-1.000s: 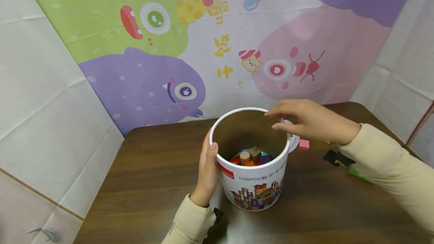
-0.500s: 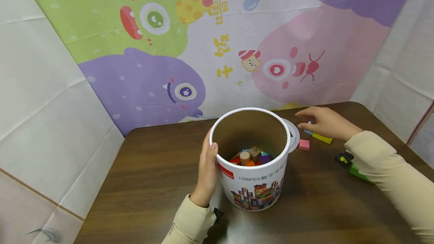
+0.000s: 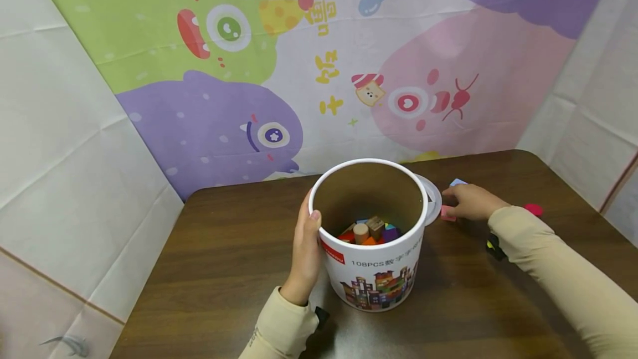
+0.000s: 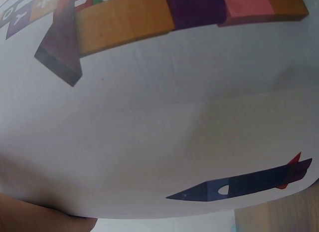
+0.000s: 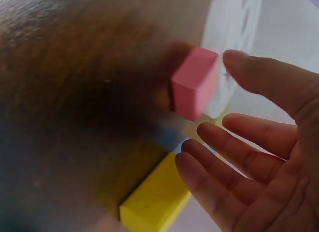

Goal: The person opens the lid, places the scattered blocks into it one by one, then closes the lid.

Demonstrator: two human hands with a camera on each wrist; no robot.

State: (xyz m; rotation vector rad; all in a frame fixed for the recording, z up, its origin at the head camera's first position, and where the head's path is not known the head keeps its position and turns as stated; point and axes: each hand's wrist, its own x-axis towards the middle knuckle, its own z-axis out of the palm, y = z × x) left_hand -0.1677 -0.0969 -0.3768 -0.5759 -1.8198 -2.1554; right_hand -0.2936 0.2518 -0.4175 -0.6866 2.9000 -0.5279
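Note:
A white bucket (image 3: 369,270) printed with toy blocks stands upright on the table, several coloured wooden blocks (image 3: 361,232) inside it. My left hand (image 3: 303,254) holds its left side, thumb up at the rim and the other fingers mostly hidden along the wall. In the left wrist view the printed bucket wall (image 4: 134,117) fills the picture. Right of the bucket, my right hand (image 3: 476,202) reaches down at a pink block (image 3: 447,214). From the right wrist, the fingers (image 5: 239,152) are spread, with the thumb close beside the pink block and a gap between them.
A white lid (image 3: 433,204) lies partly behind the bucket on the right. A yellow block (image 5: 154,192) and a light blue block (image 3: 457,182) are near my right hand. A magenta piece (image 3: 533,209) lies farther right. A printed cloth (image 3: 329,71) hangs behind the table.
My right hand has moved from over the bucket's rim to the right and down, onto the pink block. The left hand and the bucket have stayed in place.

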